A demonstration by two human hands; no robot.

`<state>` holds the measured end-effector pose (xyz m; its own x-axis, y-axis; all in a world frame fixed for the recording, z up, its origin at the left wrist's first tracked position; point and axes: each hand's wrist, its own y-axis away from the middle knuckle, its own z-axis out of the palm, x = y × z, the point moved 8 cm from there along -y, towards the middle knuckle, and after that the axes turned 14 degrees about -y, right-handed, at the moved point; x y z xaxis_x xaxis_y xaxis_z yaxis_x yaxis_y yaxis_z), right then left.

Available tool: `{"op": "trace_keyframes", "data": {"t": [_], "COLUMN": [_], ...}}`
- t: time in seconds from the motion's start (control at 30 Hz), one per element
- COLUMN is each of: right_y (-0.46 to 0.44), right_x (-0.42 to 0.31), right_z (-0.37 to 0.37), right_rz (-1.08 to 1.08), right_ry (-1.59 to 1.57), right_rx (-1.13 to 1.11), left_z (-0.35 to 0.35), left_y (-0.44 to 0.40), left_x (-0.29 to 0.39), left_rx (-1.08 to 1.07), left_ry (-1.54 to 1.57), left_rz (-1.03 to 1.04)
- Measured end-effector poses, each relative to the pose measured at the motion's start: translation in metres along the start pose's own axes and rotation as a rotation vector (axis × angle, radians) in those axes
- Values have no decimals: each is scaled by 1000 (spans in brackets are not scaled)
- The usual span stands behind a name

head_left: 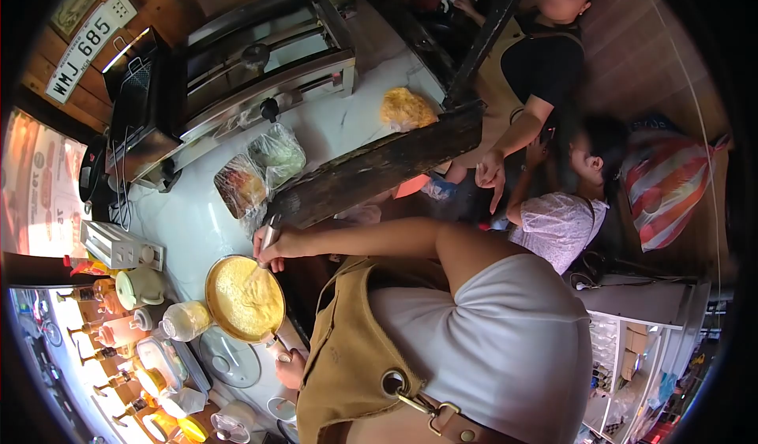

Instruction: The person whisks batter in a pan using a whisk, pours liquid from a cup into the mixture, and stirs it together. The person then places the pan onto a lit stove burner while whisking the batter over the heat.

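My right hand (276, 247) grips the metal handle of a whisk (271, 229), whose wires dip into a thick yellow mixture (237, 296). That mixture fills much of a round pan (212, 274) on the white counter (185, 235). Closed around the pan's handle (276, 349) is my left hand (290, 369), partly hidden by my tan apron (339, 341). Beside the pan sit a clear jar with pale contents (186, 321) and a glass lid (229, 357).
Beyond my right hand are plastic-wrapped containers (276, 152), a dark wooden beam (379, 160), a bag of yellow shreds (407, 109) and a metal griddle (260, 65). Several pump bottles (118, 329) line the counter's edge. Two other people (553, 73) are nearby, one with an arm extended.
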<state>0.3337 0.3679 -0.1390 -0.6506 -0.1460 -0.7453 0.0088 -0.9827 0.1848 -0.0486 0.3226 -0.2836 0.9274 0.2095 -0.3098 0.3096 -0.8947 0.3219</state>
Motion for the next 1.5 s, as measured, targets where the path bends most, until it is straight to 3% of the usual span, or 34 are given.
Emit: {"op": "trace_keyframes", "data": {"t": [0.2, 0.3, 0.4, 0.47, 0.57, 0.63, 0.73, 0.9, 0.97, 1.07, 1.13, 1.3, 1.43, 1.5], "right_y": [-11, -18, -22, -21, -16, -19, -34, -27, -26, -35, -33, -31, -46, -45], "right_x": [6, -2, -10, -1, 2, -9, -20, -5, -13, -19, -22, -11, -21, -20], "right_z": [21, 11, 18, 28, 32, 26, 18, 37, 28, 21, 27, 35, 24, 34], "right_rz": [27, 33, -50, -58, 110, 109, -97, 9, 89, -10, -96, 96, -46, -99], "right_ry": [27, 37, 94, 41, 104, 148, 102, 97, 159, 125, 104, 144, 166, 135], "right_rx": [-97, -63, -29, -69, -162, -130, -30, -178, -120, -32, -25, -161, -26, -54], "left_z": [-101, -55, 44, 57, 9, -38, -87, -93, -98, -96, -3, 80, 157, 157], "left_y": [69, 39, -28, -33, -2, 30, 62, 65, 69, 69, 5, -44, -93, -91], "left_x": [30, 15, -13, -18, -5, 10, 26, 29, 29, 28, 4, -21, -44, -44], "left_rx": [180, 123, -18, -56, 40, 121, 213, 222, 275, 275, 162, 1, -6, -49], "left_ry": [32, 41, 70, 93, 58, 47, 56, 34, 55, 61, -21, -111, -27, 3], "left_rz": [-15, -70, -207, -249, -166, -97, -31, -16, -15, -23, -75, -180, -205, -220]}}
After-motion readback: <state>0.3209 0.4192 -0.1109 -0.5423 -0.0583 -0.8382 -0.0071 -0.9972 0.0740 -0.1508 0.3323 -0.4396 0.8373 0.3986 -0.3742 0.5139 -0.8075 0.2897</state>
